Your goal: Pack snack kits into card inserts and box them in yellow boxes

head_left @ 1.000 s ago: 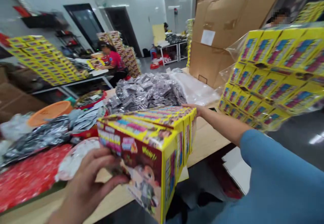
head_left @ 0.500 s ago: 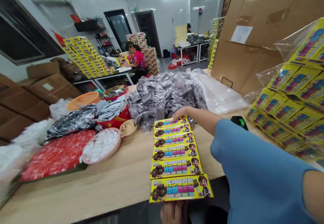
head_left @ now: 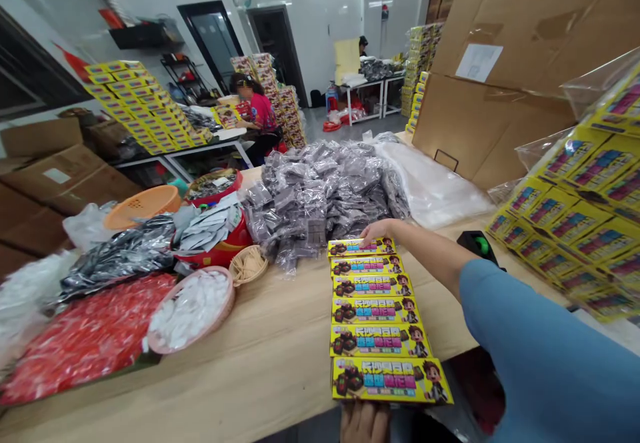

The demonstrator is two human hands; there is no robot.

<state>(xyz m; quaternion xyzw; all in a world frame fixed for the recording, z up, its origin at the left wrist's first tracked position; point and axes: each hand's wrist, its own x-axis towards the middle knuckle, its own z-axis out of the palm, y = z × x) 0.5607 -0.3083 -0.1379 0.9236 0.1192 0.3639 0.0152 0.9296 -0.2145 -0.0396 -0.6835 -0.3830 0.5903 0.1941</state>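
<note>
A row of several yellow snack boxes (head_left: 373, 311), printed with colourful lettering and a cartoon figure, runs away from me along the wooden table's near edge. My right hand (head_left: 379, 231), on an outstretched arm in a blue sleeve, grips the far end of the row with its fingers over the farthest box. At the near end, the curled fingers of my left hand (head_left: 364, 423) press against the closest box from below. The rest of that hand is out of view. Just beyond my right hand lies a heap of grey plastic-wrapped packets (head_left: 325, 189).
To the left are a pink basket of white packets (head_left: 193, 309), a small basket of wooden sticks (head_left: 249, 265), red packets (head_left: 95, 336) and a red tub (head_left: 220, 246). Stacked wrapped boxes (head_left: 565, 229), a tape dispenser (head_left: 477, 246) and a large carton (head_left: 490, 116) stand right. A co-worker (head_left: 260, 113) sits behind.
The row of boxes has shifted right across the table, with both hands moving along at its ends. My view has also turned a little.
</note>
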